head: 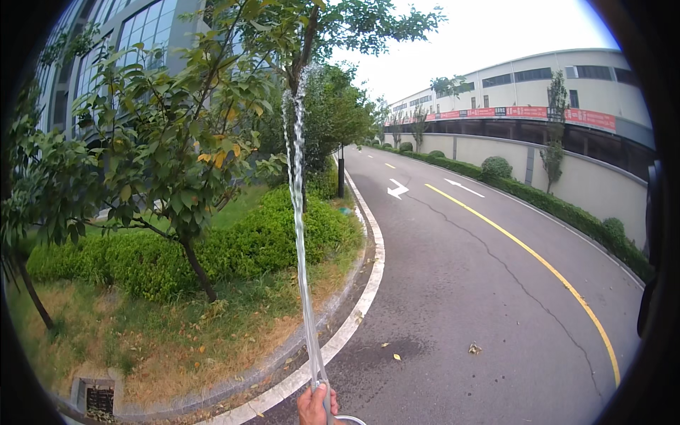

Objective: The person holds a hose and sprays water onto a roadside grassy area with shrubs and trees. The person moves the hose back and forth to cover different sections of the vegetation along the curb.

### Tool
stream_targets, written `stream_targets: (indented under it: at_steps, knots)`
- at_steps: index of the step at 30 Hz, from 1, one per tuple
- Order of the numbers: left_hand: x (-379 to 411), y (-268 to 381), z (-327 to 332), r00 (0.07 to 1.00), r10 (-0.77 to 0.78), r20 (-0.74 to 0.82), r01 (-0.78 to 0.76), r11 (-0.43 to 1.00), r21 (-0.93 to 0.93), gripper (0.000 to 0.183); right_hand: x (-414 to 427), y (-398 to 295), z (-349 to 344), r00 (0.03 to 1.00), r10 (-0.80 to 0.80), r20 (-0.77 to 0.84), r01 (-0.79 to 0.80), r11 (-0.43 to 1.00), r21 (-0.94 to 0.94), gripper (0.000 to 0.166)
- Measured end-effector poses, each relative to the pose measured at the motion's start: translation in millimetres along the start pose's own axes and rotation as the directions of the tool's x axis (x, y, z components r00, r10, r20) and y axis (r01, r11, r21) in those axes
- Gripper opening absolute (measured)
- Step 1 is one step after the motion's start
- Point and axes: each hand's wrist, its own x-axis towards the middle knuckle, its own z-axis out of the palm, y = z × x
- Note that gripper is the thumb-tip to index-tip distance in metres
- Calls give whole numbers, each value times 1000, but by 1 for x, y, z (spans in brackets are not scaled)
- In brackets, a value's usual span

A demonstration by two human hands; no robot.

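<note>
My left hand (312, 406) is at the bottom edge, wrapped around the end of a grey hose (326, 405). The thumb lies along the near side of the hose mouth, and fingertips show on its right side. From the mouth a stream of water (299, 234) shoots up and forward, splitting into two strands and breaking into drops near the top. It passes in front of a tree trunk and the shrubs. A pale curved piece (350, 419), perhaps a loop of hose, shows just right of the hand. My right hand is out of view.
A curved white kerb (372, 287) divides the planted verge from the asphalt road (451, 297). A small tree (199, 271) rises before a low hedge (159, 260). A drain grate (100, 398) sits lower left. Dry leaves (474, 348) lie on the road; a wall (489, 151) runs beyond.
</note>
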Motion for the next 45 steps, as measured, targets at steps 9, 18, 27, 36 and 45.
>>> stream_targets:
  at_steps: [9, 18, 27, 36, 45]
  knots:
    - [6, 24, -4, 997, -45, -56, 41, 995, -87, 28, 4, -9, 16, 1000, -24, 18, 24, 999, -25, 39]
    - [14, 31, -13, 997, -52, 57, 57, 993, -100, 26, 6, -13, 18, 999, 5, 43, -7, 999, 40, 48]
    - [37, 21, -13, 997, -47, 60, 59, 974, -218, 26, 14, -10, 1, 999, 20, 33, -21, 999, 50, 44]
    - [40, -5, -19, 999, 35, 25, -34, 999, -34, 25, 64, -35, 15, 942, -238, -236, 268, 958, 102, 33]
    - [26, 1, -61, 971, 44, 233, -26, 997, -78, 30, 47, -51, 65, 968, 6, -249, 92, 921, 380, 31]
